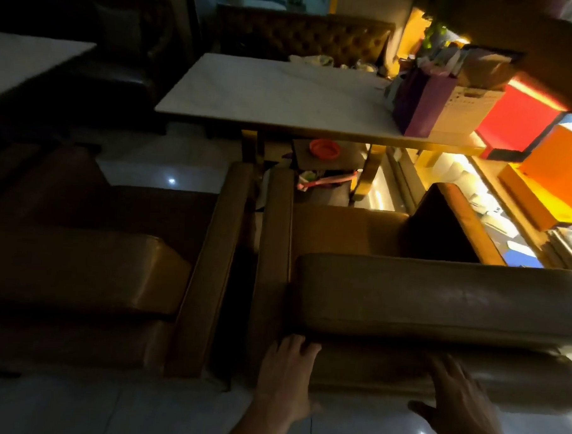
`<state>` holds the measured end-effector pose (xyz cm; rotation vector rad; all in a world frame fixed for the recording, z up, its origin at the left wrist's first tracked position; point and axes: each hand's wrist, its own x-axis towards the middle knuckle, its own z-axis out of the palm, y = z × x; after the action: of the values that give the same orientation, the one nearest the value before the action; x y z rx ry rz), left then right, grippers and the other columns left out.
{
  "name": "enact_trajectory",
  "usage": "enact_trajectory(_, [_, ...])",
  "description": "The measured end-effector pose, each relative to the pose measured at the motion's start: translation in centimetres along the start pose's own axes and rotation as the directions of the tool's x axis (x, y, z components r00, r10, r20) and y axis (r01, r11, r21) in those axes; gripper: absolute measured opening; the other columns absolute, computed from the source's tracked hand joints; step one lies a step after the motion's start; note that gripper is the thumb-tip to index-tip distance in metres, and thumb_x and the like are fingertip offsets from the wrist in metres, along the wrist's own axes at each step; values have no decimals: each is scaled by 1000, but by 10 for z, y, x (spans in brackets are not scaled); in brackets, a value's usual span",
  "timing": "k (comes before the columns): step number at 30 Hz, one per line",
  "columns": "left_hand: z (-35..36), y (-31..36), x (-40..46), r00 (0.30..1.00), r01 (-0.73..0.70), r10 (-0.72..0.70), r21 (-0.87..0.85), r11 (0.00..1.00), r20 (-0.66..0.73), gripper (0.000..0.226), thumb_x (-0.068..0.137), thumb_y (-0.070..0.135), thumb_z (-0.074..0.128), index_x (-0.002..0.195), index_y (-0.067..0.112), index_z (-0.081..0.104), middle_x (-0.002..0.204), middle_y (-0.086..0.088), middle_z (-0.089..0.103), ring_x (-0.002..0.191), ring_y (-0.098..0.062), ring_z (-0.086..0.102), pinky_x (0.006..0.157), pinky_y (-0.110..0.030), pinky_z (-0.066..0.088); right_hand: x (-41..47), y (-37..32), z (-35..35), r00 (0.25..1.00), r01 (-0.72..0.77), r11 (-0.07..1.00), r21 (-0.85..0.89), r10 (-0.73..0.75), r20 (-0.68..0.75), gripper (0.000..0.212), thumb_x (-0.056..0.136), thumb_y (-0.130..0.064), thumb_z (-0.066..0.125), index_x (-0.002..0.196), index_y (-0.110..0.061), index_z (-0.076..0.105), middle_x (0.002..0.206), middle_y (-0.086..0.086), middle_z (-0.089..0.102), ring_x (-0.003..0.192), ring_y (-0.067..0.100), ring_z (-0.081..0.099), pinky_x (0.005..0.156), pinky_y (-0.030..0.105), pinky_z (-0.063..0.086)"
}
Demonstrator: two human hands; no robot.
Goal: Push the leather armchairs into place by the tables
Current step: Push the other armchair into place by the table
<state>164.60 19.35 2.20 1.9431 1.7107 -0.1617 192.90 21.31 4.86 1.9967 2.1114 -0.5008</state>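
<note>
Two brown leather armchairs stand side by side with their backs toward me, facing a white marble-topped table (283, 92). The right armchair (432, 298) is directly in front of me. My left hand (286, 377) rests flat on the top of its backrest near the left corner, fingers straight. My right hand (457, 398) lies on the backrest further right, fingers spread. The left armchair (95, 267) sits in shadow, a narrow gap apart from the right one. Neither hand touches it.
A purple bag (420, 101) and white box (469, 106) stand on the table's right end. Clutter with an orange bowl (325, 148) sits under the table. A tufted sofa (302, 37) is behind it. Another white table (26, 61) is at far left. Lit shelving (522, 181) runs along the right.
</note>
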Motion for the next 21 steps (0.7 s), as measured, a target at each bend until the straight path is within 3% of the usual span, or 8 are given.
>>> enact_trajectory(2, [10,7,8,999,46,-46,10,999,27,100,74,44,82,151,33,19,157,-4,20,143,-30,20,117,-48,21,14,16,6,999,36,999,-30,-35,27,109,71,-67,70,154,-36,8,163,-1,11,149,26,11,117,47,26])
enact_trajectory(6, [22,21,21,993,105,-103,41,994,-50,104,74,42,82,153,35,14,157,-5,20,141,-31,20,118,-47,18,35,35,18,994,48,995,-92,-38,103,116,72,-68,68,154,-36,-7,164,4,-7,151,30,-7,120,52,14])
enact_trajectory(8, [27,24,25,992,111,-108,47,993,-64,103,75,39,81,153,34,14,156,-5,19,142,-32,19,119,-45,15,44,40,24,996,53,992,-111,-45,78,119,68,-69,70,153,-36,-6,164,6,-7,151,31,-8,120,52,15])
enact_trajectory(12, [31,23,31,988,139,-138,15,990,-72,99,79,32,80,152,33,14,157,-5,13,142,-33,19,115,-45,25,56,40,38,995,3,992,-123,9,95,116,71,-68,69,153,-35,-5,163,16,-7,151,34,-3,120,47,15])
enact_trajectory(14, [32,20,34,990,133,-133,0,991,-55,98,79,30,80,152,34,15,158,-4,13,142,-32,19,115,-45,26,57,34,40,997,-3,991,-134,14,74,125,59,-69,78,154,-34,4,160,22,11,148,41,13,116,54,25])
enact_trajectory(17, [33,17,35,991,119,-120,-25,993,-56,95,81,27,79,152,34,16,157,-2,15,142,-31,20,112,-45,31,66,52,59,998,7,999,-41,-5,63,140,11,-53,96,137,-27,40,124,34,57,111,59,55,78,69,51])
enact_trajectory(19, [35,14,36,993,104,-106,-41,994,-52,95,80,27,79,152,35,17,157,-1,15,141,-30,21,109,-46,36,67,62,74,997,22,999,-31,-20,74,134,8,-48,95,129,-27,45,113,35,61,102,58,59,71,67,52])
enact_trajectory(21, [35,11,35,994,91,-94,-59,994,-48,94,81,26,78,152,36,17,157,-1,14,143,-30,18,109,-47,37,64,56,70,997,15,1000,-19,-14,69,120,21,-48,89,130,-26,44,113,35,60,101,57,58,74,66,51])
